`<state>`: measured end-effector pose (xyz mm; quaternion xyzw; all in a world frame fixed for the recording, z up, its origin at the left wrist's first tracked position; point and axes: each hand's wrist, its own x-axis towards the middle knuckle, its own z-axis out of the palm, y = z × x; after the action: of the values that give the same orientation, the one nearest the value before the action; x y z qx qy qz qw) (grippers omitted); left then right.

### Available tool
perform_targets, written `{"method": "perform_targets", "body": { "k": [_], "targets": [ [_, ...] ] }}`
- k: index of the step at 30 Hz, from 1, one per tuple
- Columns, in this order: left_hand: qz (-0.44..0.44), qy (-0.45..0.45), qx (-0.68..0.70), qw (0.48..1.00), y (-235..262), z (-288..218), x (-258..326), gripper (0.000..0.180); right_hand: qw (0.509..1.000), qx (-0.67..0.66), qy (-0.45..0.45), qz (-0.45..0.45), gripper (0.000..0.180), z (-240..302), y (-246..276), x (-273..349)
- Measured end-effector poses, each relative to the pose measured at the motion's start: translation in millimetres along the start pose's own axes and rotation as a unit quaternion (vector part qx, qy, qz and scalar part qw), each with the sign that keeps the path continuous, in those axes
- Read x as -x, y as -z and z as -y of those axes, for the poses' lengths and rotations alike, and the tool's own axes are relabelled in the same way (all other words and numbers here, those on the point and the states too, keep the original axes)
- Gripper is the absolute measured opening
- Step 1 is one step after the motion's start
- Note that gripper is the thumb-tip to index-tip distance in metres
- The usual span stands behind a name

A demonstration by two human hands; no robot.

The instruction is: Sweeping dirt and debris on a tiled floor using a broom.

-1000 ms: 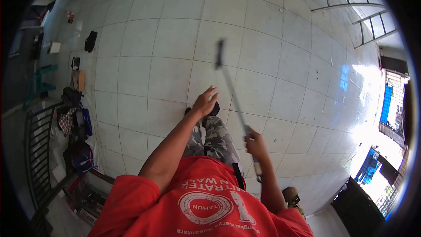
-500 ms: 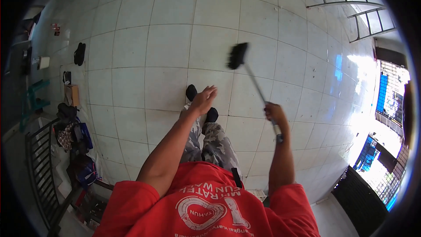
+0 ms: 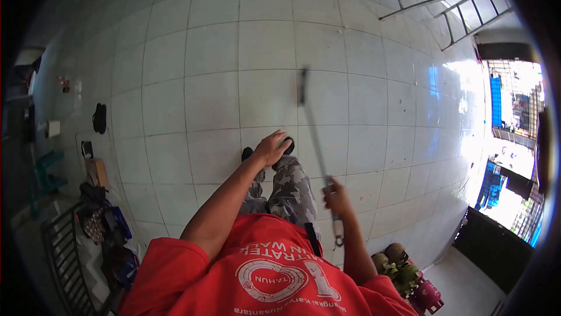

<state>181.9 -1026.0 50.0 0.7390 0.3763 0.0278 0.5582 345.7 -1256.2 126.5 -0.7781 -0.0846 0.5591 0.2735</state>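
Observation:
My right hand point(image 3: 336, 193) grips the thin grey handle of a broom point(image 3: 315, 140), whose dark head rests on the white floor tiles point(image 3: 210, 53) ahead of me. My left hand point(image 3: 272, 147) hangs free in front of my body with its fingers loosely curled, holding nothing. Below it I see my camouflage trousers point(image 3: 286, 190) and dark shoes point(image 3: 247, 153). My red shirt fills the lower edge of the view.
A metal ladder-like frame point(image 3: 444, 0) lies at the top right. Bags and clutter point(image 3: 99, 222) line the left wall beside a dark railing point(image 3: 64, 263). A dark sandal point(image 3: 100, 118) lies at the left. Green and pink gas cylinders point(image 3: 406, 272) stand at the lower right.
The broom has swung from right to left across the floor, its head now nearer the middle. My right hand has dropped lower and closer to my body.

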Motion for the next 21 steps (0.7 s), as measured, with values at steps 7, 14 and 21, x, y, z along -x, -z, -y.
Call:
{"method": "perform_targets", "body": {
  "k": [7,14,21],
  "targets": [
    [0.021,0.255,-0.06,0.965,1,49,-32,0.06,0.954,0.151,0.09,0.244,0.041,71,-125,-122],
    [-0.069,0.251,-0.024,0.965,23,17,-103,0.058,0.978,0.016,0.034,0.206,0.02,127,48,-234],
    [-0.07,0.168,-0.007,0.983,0,-54,-211,0.053,0.991,-0.125,-0.026,-0.042,0.018,123,289,-306]
  ]
}}
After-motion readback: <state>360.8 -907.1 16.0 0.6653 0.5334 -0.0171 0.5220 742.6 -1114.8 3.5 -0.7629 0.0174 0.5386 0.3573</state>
